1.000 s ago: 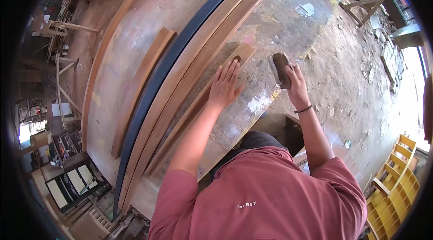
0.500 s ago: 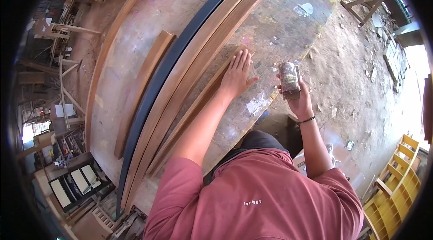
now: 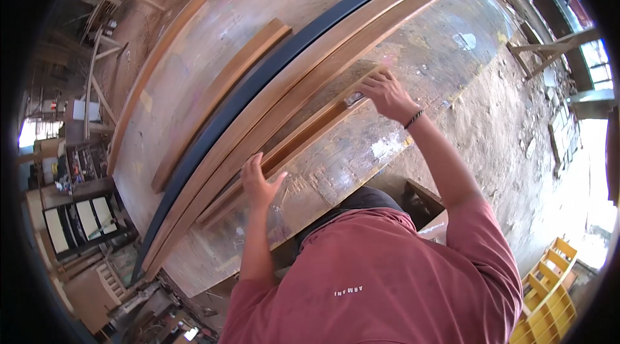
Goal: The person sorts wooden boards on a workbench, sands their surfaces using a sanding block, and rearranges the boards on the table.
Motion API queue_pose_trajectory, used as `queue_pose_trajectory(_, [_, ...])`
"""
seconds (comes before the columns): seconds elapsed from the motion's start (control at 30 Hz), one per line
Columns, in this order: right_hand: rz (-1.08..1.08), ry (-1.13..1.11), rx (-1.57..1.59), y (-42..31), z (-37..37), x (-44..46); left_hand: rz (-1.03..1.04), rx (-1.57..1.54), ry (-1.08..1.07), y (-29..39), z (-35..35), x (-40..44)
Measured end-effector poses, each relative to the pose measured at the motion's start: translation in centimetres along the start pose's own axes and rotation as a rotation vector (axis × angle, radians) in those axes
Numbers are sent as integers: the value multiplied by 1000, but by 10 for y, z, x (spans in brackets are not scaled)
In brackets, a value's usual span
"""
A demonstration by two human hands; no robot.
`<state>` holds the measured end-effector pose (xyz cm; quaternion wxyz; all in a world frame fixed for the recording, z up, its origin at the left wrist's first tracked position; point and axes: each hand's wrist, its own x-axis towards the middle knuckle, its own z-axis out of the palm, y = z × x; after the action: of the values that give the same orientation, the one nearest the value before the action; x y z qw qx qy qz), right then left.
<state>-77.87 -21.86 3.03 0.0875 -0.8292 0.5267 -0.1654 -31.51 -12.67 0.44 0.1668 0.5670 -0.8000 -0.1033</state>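
Note:
A short wooden piece (image 3: 309, 140) lies lengthwise on the worktable (image 3: 336, 173), its near face darker than its upper edge. My right hand (image 3: 387, 94) is closed around a worn, pale-and-brown sanding block (image 3: 352, 99), which rests against the far end of this piece. Much of the block is hidden under the fingers. Toward the other end, my left hand (image 3: 259, 184) touches the wood with fingers and thumb spread apart. Just beyond, two long brown wooden lengths (image 3: 284, 98) lie side by side, against a dark blue-black one (image 3: 258, 76).
Another short wooden piece (image 3: 223, 102) lies past the dark length, and a long strip (image 3: 174, 24) runs along the table's far edge. A yellow slatted frame (image 3: 549, 286) stands at lower right. Black-framed panels (image 3: 84, 224) and wood scraps crowd the left.
My right hand has brought the sanding block from beside the table onto the wooden piece. My left hand has slid back toward the near-left part of it. The view has turned somewhat.

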Motion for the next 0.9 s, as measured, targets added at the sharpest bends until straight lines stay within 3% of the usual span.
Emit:
queue_pose_trajectory(0.07, [-147,20,-78,19,23,6,-80,63,15,-32,-19,-28])
queue_pose_trajectory(0.2, [-104,-151,-59,1,12,14,-191,80,60,-78,-32,-66])
queue_pose_trajectory(0.37, [-97,-202,-67,-19,24,14,-149,75,68,-91,-31,-74])
queue_pose_trajectory(0.57, [1,-193,159,-11,14,8,-65,5,39,-93,-38,-83])
queue_pose_trajectory(0.67, [-55,-167,125,-11,8,13,-44,-23,40,-96,-47,-84])
queue_pose_trajectory(0.73, [-229,-81,-188,-18,-7,20,-38,-49,21,-101,-53,-86])
queue_pose_trajectory(0.77, [-162,-205,-167,-17,-11,24,-46,-62,-6,-106,-57,-89])
queue_pose_trajectory(0.9, [-84,-305,-75,-19,-15,28,-64,-67,-4,-130,-64,-107])
